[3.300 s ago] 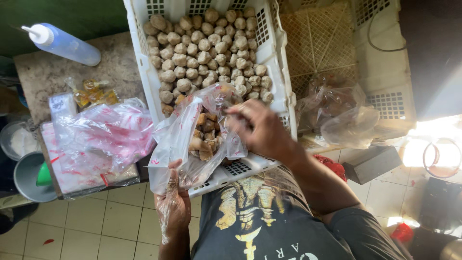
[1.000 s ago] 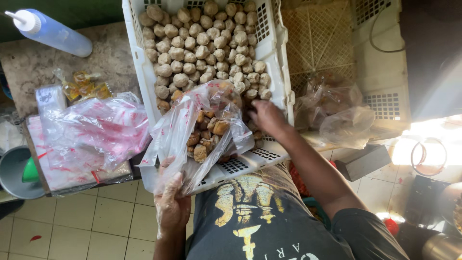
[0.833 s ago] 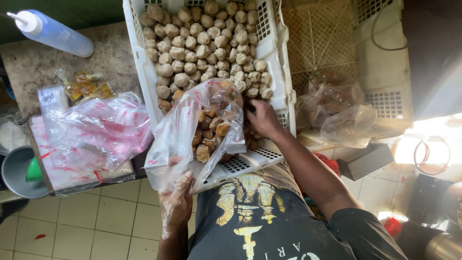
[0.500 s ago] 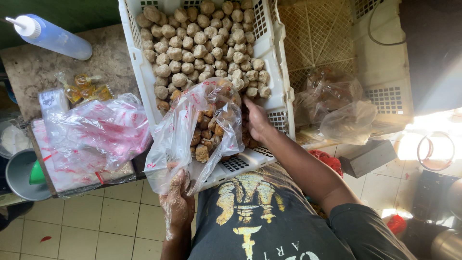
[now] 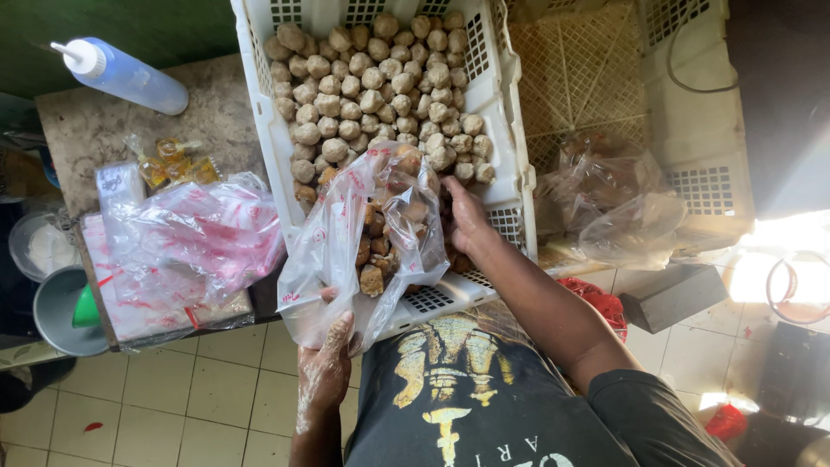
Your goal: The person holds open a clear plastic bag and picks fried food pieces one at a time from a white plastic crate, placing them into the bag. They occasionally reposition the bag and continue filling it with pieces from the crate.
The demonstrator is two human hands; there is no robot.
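Now: L hand (image 5: 324, 359) pinching bag (image 5: 359, 242) | R hand (image 5: 467, 220) grip hidden, crate (image 5: 510, 186) edge

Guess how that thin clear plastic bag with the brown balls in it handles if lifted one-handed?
Likely floppy: the thin clear plastic bag sags and creases in the left hand. Probably bottom-heavy, since the brown balls bunch low. Its open mouth by the right hand could spill if tipped.

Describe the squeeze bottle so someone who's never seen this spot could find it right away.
Start at the big white slotted crate full of brown balls, then look left to the stone counter. At its far edge lies the squeeze bottle, on its side. It is the only hard, pale blue, nozzle-capped thing there; its neighbours are soft plastic bags.
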